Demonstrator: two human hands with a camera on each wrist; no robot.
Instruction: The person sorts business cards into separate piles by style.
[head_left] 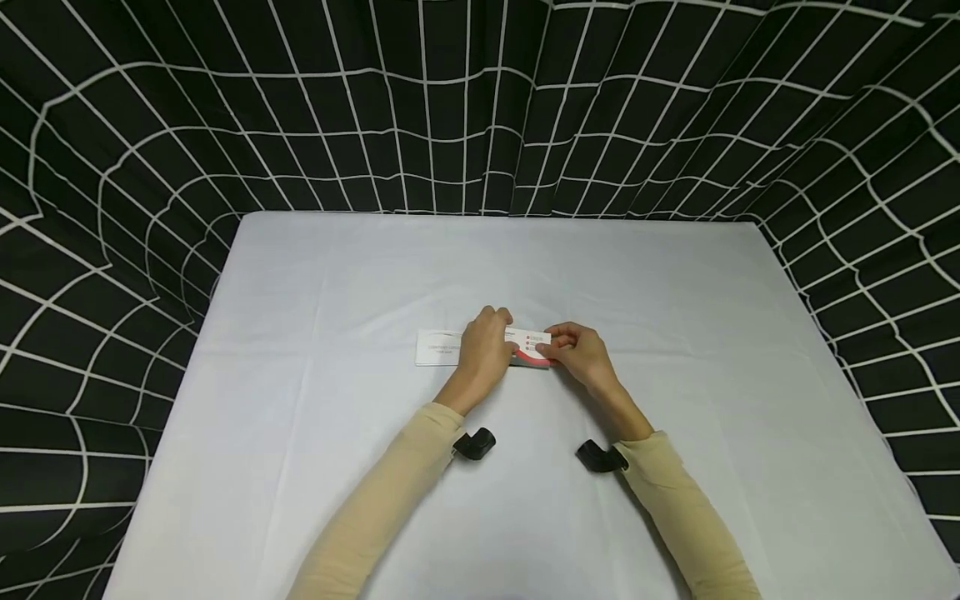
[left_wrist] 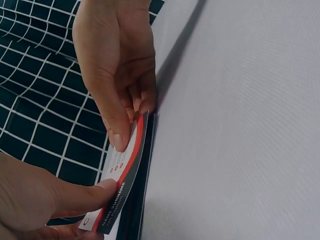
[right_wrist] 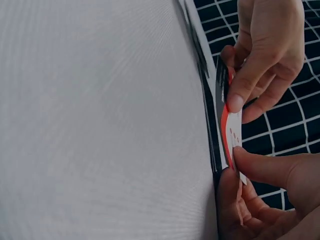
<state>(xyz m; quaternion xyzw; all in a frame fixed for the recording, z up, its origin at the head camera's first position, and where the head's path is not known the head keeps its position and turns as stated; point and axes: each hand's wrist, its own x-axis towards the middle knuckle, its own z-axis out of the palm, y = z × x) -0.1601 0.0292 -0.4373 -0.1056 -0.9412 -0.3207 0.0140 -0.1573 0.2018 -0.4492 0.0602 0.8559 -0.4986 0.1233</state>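
Note:
My left hand (head_left: 483, 350) pinches one end of a business card (head_left: 529, 343), its thumb lying on the printed face. The card is white with a red curve and a dark grey band. At the other end my right hand (head_left: 583, 354) pinches it, thumb on top and fingers behind. In the left wrist view the card (left_wrist: 131, 160) looks slightly bowed between the two thumbs. A white printed card (head_left: 437, 348) lies to the left, partly hidden by my left hand. Dark flat edges (right_wrist: 210, 125) show just below the held card in the right wrist view.
A white cloth (head_left: 375, 267) covers the table. Black fabric with a white grid (head_left: 465, 108) hangs behind it and along both sides. Black wrist mounts (head_left: 476, 444) stick out from both beige sleeves (head_left: 397, 492).

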